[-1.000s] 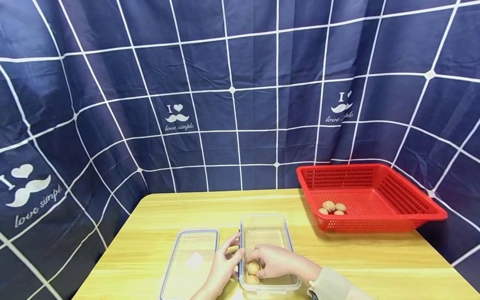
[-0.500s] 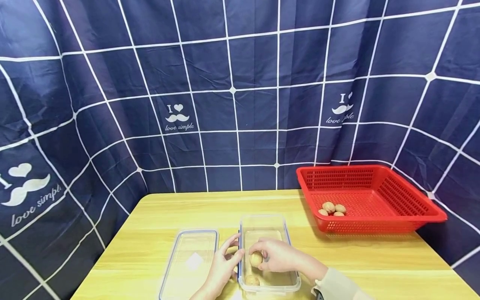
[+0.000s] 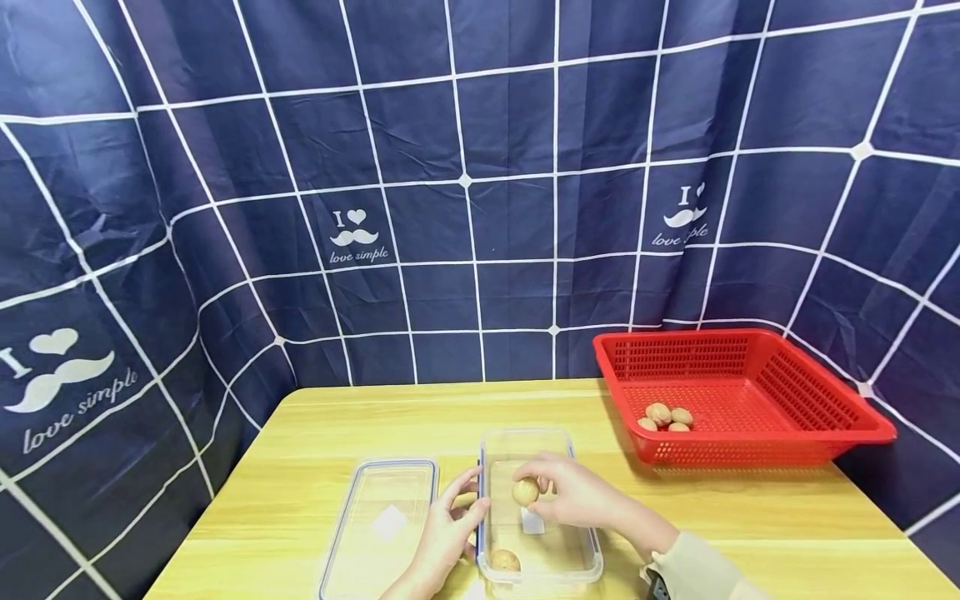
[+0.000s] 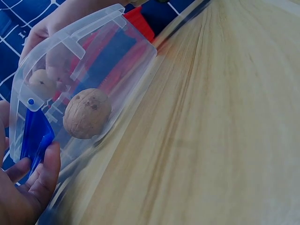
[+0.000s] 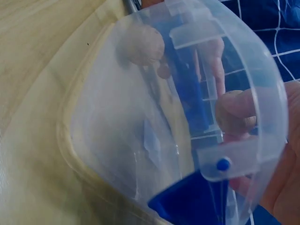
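My right hand (image 3: pixel 573 492) pinches a walnut (image 3: pixel 526 492) between thumb and fingers, inside the outline of a clear plastic container (image 3: pixel 592 575) with blue side latches. Another walnut (image 3: pixel 505 560) lies in the container's near left corner; the left wrist view shows this walnut (image 4: pixel 87 113) through the clear wall. At the container's left side, my left hand (image 3: pixel 442 533) touches the wall by a blue latch (image 4: pixel 36 136), thumb and index finger spread apart. A small white label (image 3: pixel 532 521) shows on the container's floor below the held walnut.
The container's blue-edged lid (image 3: pixel 360 533) lies flat to the left on the wooden table (image 3: pixel 315 425). A red plastic basket (image 3: pixel 750 450) stands at the back right, with several walnuts (image 3: pixel 658 414) in its left corner. A blue checked curtain (image 3: pixel 510 292) hangs behind the table.
My right hand has lifted one walnut from beside the other at the container's near left and carried it away from me and rightward. The left hand has stayed at the container's side.
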Available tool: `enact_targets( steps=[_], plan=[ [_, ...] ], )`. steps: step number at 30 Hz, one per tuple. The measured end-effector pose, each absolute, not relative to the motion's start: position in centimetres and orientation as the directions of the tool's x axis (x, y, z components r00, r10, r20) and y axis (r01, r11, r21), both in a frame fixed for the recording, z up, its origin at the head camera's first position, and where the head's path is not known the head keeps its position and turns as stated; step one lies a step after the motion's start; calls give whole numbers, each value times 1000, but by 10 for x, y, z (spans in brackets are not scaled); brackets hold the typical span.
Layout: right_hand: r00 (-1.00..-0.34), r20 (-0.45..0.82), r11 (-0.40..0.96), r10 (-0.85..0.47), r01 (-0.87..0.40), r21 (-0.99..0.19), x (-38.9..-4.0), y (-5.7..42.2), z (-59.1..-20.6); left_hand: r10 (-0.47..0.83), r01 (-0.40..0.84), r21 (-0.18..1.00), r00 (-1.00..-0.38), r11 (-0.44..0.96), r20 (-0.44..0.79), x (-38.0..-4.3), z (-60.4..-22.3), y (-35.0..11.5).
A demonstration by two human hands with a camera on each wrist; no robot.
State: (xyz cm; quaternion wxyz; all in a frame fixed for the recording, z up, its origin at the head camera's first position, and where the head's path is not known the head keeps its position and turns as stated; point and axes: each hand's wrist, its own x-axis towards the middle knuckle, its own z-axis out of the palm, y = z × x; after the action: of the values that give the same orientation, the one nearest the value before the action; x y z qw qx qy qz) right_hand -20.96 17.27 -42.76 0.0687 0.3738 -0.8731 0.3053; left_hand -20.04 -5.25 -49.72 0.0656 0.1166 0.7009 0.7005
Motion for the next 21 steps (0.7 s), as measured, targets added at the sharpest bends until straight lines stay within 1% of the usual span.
enact_targets(
  steps=[5,11,15,21],
  plan=[
    [-743,353,536,-568,-660,-526,-210,180,-423,250,74,997,-965,-14,75,-202,-499,-53],
    [-717,448,513,-534,-696,-503,-216,189,-423,252,74,997,-965,-18,76,-201,-499,-53],
    [-723,475,507,-501,-690,-516,-218,195,-422,258,76,997,-963,-27,81,-201,-499,-53],
    [-716,540,512,-443,-696,-503,-218,204,-419,250,73,997,-965,-28,78,-200,-497,-53]
  ],
)
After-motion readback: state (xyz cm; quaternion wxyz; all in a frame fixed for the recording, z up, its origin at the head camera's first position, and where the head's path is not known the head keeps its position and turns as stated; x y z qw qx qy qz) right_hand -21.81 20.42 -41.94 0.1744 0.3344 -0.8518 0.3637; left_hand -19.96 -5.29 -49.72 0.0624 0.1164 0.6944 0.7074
